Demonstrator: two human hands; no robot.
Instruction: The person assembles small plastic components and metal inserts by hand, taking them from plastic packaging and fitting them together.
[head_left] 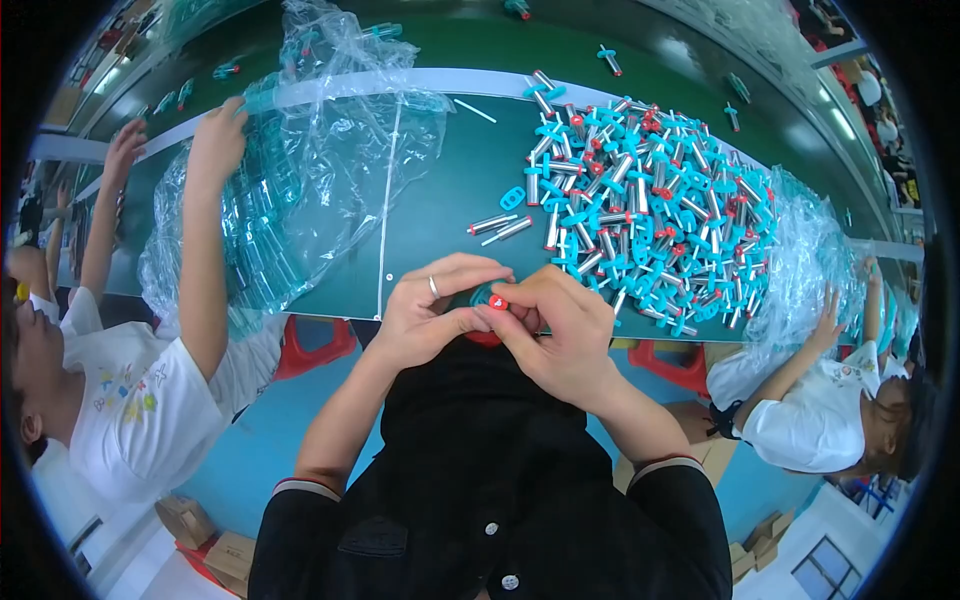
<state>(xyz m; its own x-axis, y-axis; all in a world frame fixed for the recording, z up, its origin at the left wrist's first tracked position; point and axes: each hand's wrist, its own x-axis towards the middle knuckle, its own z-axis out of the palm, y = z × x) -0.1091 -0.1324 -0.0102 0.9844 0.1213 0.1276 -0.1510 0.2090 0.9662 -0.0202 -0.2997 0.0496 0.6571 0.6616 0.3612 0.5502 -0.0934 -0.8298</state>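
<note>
In front of my body, at the table's near edge, my left hand (432, 312) and my right hand (560, 328) meet around one small part. Its red end (498, 302) faces up between my right thumb and index finger. A bit of teal plastic (481, 294) shows beside it, within the curled fingers of my left hand, which wears a ring. My fingers hide the rest of the part. Just beyond my hands lie two loose metal cylinders with white rods (508, 231) and a flat teal plastic piece (512, 198).
A large heap of metal cylinders with teal and red plastic (650, 215) covers the right of the green table (440, 190). Clear plastic bags (270, 190) lie left, another (805, 260) right. Scattered parts sit on the green belt (670, 50) beyond. Co-workers work on both sides.
</note>
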